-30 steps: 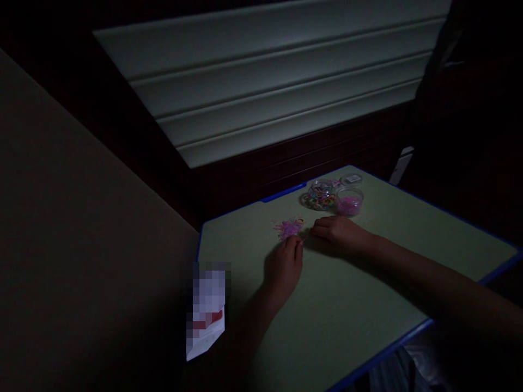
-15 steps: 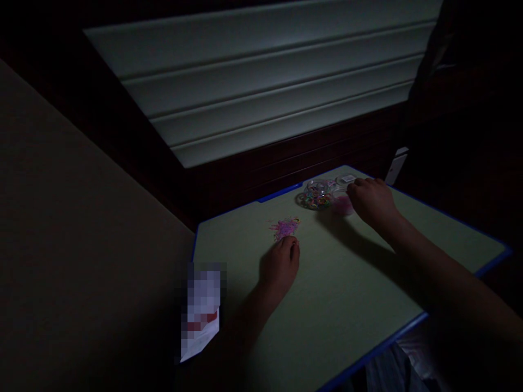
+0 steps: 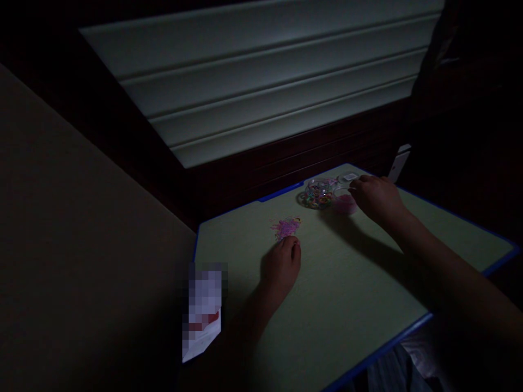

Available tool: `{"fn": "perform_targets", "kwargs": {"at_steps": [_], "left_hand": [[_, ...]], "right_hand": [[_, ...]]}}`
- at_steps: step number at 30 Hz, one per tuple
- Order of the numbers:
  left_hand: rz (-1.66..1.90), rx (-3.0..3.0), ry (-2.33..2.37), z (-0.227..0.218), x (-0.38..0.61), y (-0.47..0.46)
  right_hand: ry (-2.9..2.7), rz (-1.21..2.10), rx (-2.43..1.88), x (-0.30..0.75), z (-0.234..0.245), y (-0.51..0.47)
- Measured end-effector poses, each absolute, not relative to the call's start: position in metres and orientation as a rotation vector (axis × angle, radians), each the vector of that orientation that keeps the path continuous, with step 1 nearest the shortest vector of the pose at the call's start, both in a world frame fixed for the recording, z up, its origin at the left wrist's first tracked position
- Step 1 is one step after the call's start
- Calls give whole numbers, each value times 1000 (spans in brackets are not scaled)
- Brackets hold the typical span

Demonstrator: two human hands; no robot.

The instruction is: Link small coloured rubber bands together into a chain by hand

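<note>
A tangle of pink and purple rubber bands [image 3: 285, 228] lies on the green tabletop [image 3: 347, 283]. My left hand [image 3: 281, 265] rests just below it with curled fingers touching its near edge; anything in those fingers is hidden. My right hand [image 3: 378, 198] reaches far across the table, its fingertips at the rim of a clear cup of pink bands [image 3: 345, 203]. Left of that cup stands a clear jar of multicoloured rubber bands [image 3: 317, 195]. A small round clear lid [image 3: 348, 177] lies behind them.
Blue edging runs around the table, and a tall beige panel [image 3: 81, 218] stands along its left side. A white paper packet with red marks [image 3: 202, 340] is partly blurred near the left edge. Behind the table are a dark wall and a pale slatted blind [image 3: 261, 81].
My right hand has moved from beside the band tangle to the far right, reaching the clear cup. My left hand has stayed next to the tangle.
</note>
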State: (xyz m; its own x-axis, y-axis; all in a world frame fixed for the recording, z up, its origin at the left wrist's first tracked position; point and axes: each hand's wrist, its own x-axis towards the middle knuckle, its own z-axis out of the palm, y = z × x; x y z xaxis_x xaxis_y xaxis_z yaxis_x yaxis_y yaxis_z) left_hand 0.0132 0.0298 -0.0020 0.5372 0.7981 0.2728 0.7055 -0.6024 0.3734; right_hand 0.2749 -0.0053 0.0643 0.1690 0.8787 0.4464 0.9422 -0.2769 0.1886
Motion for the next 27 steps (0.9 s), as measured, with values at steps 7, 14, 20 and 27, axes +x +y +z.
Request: {"fn": "perform_targets", "kwargs": {"at_steps": [7,14,20,27], "left_hand": [[632,2553,1266,-3,14,30],[642,2531,1295,0,13,27],[699,2405,1451,4,13,31],[742,2289,1471,2,12,36]], "right_hand": [[-1937,-588,-2096,256,65,-6],[-2160,-242,-1734,221,40,-1],[-2187,25,-1574,201,22,-1],[-2069,249,-1464,190,10,1]]}}
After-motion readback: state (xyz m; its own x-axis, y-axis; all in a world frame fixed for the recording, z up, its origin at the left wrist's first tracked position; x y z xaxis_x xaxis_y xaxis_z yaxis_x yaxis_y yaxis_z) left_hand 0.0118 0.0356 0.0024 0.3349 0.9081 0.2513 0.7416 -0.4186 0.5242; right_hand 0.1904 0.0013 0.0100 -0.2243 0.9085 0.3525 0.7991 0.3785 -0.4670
